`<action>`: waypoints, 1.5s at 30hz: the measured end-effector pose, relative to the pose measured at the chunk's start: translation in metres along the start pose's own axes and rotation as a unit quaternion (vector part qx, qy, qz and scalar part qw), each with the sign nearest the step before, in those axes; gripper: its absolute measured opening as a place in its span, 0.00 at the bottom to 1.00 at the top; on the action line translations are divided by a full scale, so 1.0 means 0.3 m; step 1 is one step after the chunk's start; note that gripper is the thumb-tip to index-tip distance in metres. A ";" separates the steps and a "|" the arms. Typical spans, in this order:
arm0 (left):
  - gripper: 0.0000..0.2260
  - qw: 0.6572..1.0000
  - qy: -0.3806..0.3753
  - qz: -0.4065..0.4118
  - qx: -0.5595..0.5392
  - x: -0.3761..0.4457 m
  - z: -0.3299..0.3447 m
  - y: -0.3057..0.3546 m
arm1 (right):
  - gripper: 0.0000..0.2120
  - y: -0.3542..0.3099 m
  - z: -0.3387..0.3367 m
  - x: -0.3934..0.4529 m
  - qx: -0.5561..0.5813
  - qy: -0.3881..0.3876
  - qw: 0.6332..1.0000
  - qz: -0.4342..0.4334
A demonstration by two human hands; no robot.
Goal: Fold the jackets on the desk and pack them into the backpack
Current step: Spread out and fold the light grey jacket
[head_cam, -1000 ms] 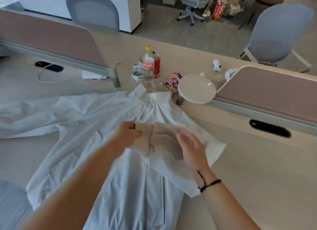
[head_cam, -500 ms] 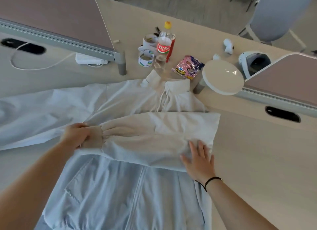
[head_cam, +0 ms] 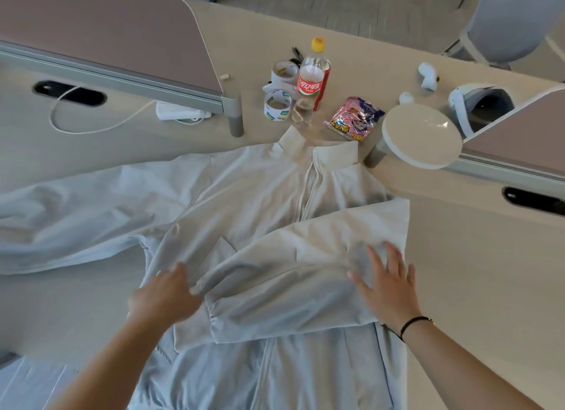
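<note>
A pale white-blue zip jacket (head_cam: 250, 195) lies front up on the desk (head_cam: 474, 257), collar toward the far side. Its right sleeve (head_cam: 293, 275) is folded across the chest, slanting down to the left. My left hand (head_cam: 165, 293) holds the cuff end of that sleeve, fingers curled at the fabric's edge. My right hand (head_cam: 385, 281) lies flat with spread fingers on the sleeve near the fold at the shoulder. The other sleeve (head_cam: 61, 223) stretches out to the left. No backpack is in view.
Beyond the collar stand a cola bottle (head_cam: 310, 82), tape rolls (head_cam: 276, 105), a pink snack bag (head_cam: 354, 117) and a round white disc (head_cam: 420, 134). A white headset (head_cam: 480, 104) sits far right. Desk dividers (head_cam: 116, 43) rise at left and right; a white cable (head_cam: 91, 125) loops at left.
The folded sleeve has swung down: my left hand drew the cuff toward me, so the sleeve now slants instead of lying level. My right hand moved up onto the sleeve near the shoulder.
</note>
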State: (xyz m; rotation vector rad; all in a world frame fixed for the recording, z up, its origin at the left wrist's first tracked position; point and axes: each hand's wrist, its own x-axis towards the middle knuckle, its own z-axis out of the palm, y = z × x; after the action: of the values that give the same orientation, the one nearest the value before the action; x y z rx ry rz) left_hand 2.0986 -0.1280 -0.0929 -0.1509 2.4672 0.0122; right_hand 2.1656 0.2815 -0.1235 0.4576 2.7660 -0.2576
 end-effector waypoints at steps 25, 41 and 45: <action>0.57 0.981 0.132 0.142 0.008 -0.048 0.289 0.322 | 0.41 0.031 0.043 0.406 -0.025 0.026 0.999 -0.004; 0.57 0.980 0.152 0.125 -0.003 -0.109 0.392 0.322 | 0.38 -0.068 0.177 0.130 -0.067 0.034 0.985 -0.153; 0.59 0.987 0.123 0.101 -0.025 -0.125 0.353 0.296 | 0.37 0.002 0.128 0.162 -0.068 -0.016 0.991 -0.111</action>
State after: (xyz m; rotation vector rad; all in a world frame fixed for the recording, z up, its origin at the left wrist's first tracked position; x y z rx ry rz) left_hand 2.1835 -0.0308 -0.1552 0.0829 2.7204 0.1503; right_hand 2.1333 0.2870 -0.1760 0.1093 2.7792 -0.1240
